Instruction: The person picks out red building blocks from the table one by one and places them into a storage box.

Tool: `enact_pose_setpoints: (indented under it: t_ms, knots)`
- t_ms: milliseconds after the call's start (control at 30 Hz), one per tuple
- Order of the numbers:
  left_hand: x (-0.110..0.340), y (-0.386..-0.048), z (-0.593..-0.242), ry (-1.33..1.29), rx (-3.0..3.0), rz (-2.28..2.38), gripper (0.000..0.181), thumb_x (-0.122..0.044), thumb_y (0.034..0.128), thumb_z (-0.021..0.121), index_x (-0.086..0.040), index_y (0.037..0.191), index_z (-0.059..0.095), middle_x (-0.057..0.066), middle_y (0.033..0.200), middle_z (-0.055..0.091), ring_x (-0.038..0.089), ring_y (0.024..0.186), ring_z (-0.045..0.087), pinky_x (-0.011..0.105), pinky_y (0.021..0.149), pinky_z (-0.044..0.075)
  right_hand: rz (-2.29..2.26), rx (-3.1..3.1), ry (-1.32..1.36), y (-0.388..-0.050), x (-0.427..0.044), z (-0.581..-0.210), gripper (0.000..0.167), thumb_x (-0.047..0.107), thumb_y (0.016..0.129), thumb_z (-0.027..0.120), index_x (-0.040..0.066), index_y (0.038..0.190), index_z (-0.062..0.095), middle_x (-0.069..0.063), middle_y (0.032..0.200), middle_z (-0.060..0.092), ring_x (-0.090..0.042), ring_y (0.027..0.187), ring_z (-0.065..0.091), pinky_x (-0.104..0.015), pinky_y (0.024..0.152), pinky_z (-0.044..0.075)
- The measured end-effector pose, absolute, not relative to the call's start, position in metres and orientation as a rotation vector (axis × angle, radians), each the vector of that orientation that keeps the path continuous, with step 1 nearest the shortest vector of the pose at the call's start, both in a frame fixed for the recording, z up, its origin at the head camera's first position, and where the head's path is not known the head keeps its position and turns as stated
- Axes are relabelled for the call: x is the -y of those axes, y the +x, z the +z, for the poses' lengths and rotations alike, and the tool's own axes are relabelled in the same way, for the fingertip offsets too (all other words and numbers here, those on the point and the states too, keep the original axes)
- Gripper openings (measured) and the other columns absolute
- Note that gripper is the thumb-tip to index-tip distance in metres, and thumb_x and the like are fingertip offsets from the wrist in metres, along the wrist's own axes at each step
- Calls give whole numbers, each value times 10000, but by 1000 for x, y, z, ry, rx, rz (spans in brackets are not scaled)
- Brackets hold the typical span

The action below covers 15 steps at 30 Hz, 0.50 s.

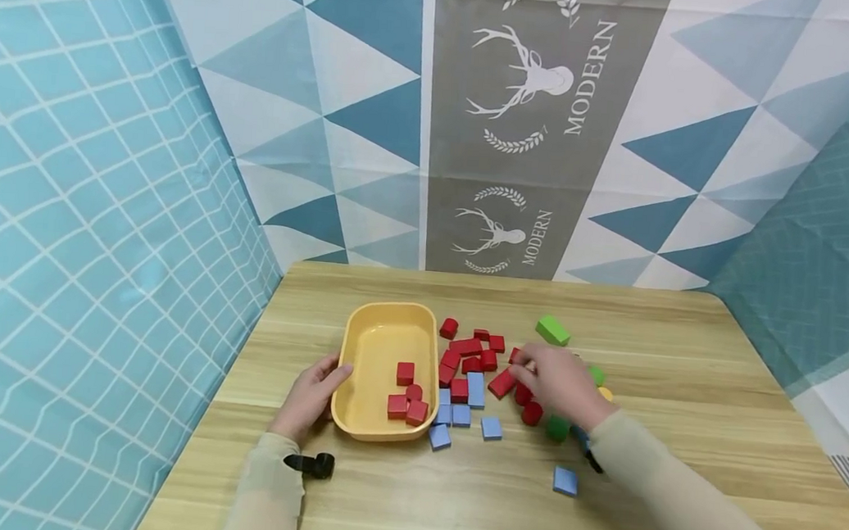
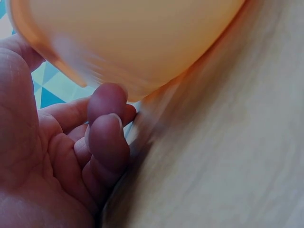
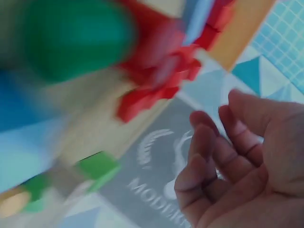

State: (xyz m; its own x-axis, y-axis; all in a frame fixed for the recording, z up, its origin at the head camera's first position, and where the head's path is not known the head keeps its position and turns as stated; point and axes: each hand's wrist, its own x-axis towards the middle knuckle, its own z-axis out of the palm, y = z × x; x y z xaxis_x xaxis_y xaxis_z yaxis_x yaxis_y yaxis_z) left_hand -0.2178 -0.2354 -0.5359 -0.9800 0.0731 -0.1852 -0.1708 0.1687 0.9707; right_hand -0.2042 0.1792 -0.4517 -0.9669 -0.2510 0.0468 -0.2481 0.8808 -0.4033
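Observation:
My left hand [image 1: 308, 396] holds the left side of a shallow yellow plastic tray [image 1: 378, 348], the thumb over its rim. In the left wrist view, the curled fingers [image 2: 108, 142] of that hand lie beside the tray's outer wall [image 2: 142, 52]. A few red blocks [image 1: 397, 407] lie inside, toward the tray's near right corner. Over the scattered pieces, my right hand [image 1: 560, 381] hovers close to a red rectangular block [image 1: 502, 383]. Its fingers are loosely bent with nothing between them in the right wrist view, where nearby blocks are blurred.
Red blocks [image 1: 465, 347] and blue blocks [image 1: 475, 389] lie right of the tray. A light green block [image 1: 553, 331] lies farther back, a dark green piece [image 1: 558, 427] below my right hand. One blue square [image 1: 565, 481] sits near the front. Patterned cloth [image 1: 376, 114] hangs behind the table.

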Motion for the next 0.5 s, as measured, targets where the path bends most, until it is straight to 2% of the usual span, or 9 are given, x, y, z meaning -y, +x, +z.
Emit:
enact_pose_setpoints:
  t_ms: [67,167,367,500]
  knots:
    - [237,-218,-536,-109,-2246,1910,645,-429,1081,631,-145,1631,448,216,1374,676,140,706,693,275,540,552,-630,-3000,-428,-193,-196,-458,105,283,982,799,189,987,752,74,788,677,-97,615,538,-265,571,476]
    - [238,-218,-535,-99,-2250,1911,653,-435,1079,634,-138,1630,449,218,1370,677,137,699,689,273,536,548,-573,-3003,-534,-178,-210,-469,133,281,948,837,223,899,728,123,780,656,-52,612,487,-223,557,430]
    - [236,-218,-536,-103,-2249,1921,634,-409,1087,627,-134,1630,449,228,1348,681,130,678,678,269,528,539,-459,-3108,-712,-164,-213,-482,169,251,904,880,247,853,719,158,786,632,-10,693,477,-201,636,455]
    - [235,-217,-536,-105,-2248,1914,620,-399,1092,623,-143,1630,453,223,1360,678,128,673,670,269,529,536,-413,-3139,-727,-162,-211,-487,184,250,894,888,239,851,709,146,779,620,-17,691,471,-204,629,443]
